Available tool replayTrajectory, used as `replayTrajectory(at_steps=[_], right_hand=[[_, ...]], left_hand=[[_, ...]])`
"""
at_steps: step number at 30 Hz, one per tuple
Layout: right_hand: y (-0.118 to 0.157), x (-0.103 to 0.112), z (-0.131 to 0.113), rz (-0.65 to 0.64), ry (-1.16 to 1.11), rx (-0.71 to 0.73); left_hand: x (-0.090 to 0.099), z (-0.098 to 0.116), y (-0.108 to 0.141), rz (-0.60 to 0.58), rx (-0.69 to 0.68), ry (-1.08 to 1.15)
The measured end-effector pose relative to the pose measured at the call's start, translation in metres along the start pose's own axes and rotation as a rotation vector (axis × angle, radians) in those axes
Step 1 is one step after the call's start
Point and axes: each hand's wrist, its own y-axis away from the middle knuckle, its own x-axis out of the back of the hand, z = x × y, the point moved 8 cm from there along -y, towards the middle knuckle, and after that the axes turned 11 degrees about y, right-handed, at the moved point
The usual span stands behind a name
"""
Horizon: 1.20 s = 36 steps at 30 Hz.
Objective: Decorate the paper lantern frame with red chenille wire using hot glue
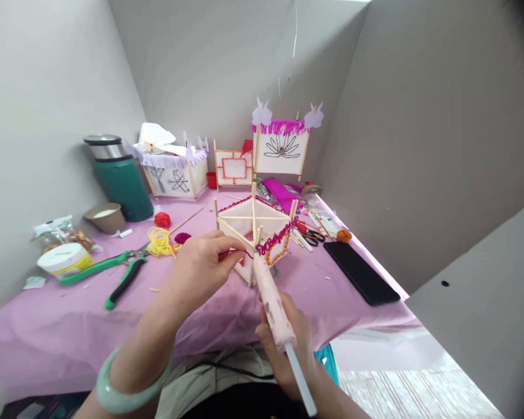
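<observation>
My left hand (203, 265) is closed in a pinch on a dark red yarn strand that reaches the near corner of a small lantern frame (234, 219). The frame is made of thin wooden sticks with white panels, and curled magenta yarn (273, 237) trims its upper edge. In my right hand (290, 331) is a pale pink hot glue gun (273, 305), its tip at that same corner by the yarn. A translucent glue stick (300, 378) sticks out of its back end. The fingers on the gun's far side are partly hidden.
Green-handled pliers (98, 269), yellow yarn (160, 241) and a green bottle (124, 183) are on the left. A black phone (360, 272) and scissors (313, 237) lie on the right. Behind stand decorated lanterns (174, 174) and a flower panel (282, 148).
</observation>
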Motion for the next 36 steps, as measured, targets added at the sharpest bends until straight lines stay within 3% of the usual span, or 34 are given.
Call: replayTrajectory(at_steps=[5,14,36], right_hand=[[-0.002,0.002,-0.006,0.037,0.071,0.041],[0.001,-0.001,0.005,0.061,0.137,0.037],[0.0,0.001,0.008,0.101,0.241,0.028]], left_hand=[[0.0,0.0,0.002,0.024,-0.011,0.016],[0.002,0.004,0.0,0.053,-0.017,0.043],[0.002,0.011,-0.002,0.043,-0.029,0.005]])
